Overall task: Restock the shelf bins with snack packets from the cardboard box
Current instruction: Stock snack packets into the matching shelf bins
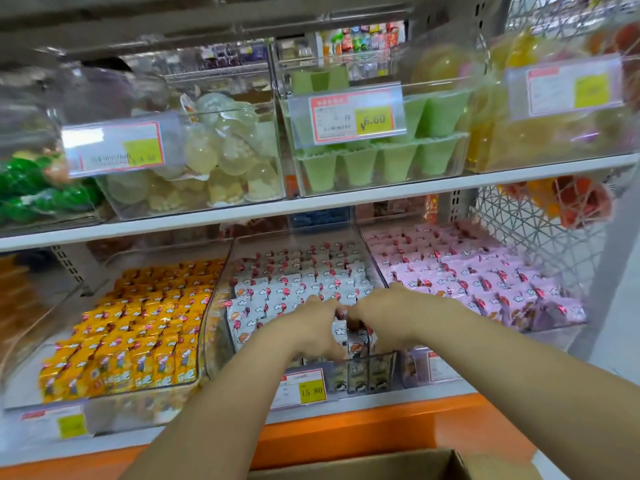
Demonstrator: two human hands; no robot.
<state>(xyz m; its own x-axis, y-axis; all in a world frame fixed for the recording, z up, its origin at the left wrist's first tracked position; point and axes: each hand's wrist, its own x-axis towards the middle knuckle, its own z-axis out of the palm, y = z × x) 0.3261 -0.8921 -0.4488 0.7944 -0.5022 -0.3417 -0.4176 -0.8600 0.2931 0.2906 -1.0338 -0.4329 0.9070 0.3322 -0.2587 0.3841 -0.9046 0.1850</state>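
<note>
Both hands are down in the middle bin [215, 320] on the lower shelf [443, 388], right at its front edge. The left hand [311, 329] and right hand [388, 315] are side by side with fingertips nearly meeting, fingers curled round a little bunch of packets [301, 289] standing on end. My guess is two hands are used because the packets are small and slippery, so squeezing from both sides keeps the bunch upright while it's wedged into the gap behind the front wall. That front row looks like the last bit to fill; the rest of the bin is packed in neat rows all the way back.

The packets are white with a red-and-cartoon print, glossy, each stood upright. The same style sits in the neighbour bins: yellow ones [138, 334] to the left, pink ones [485, 278] to the right.

The box [363, 464] is just peeking in at the bottom edge of view, below the shelf, so close for the next grab. Can't see what's left in it.
</note>
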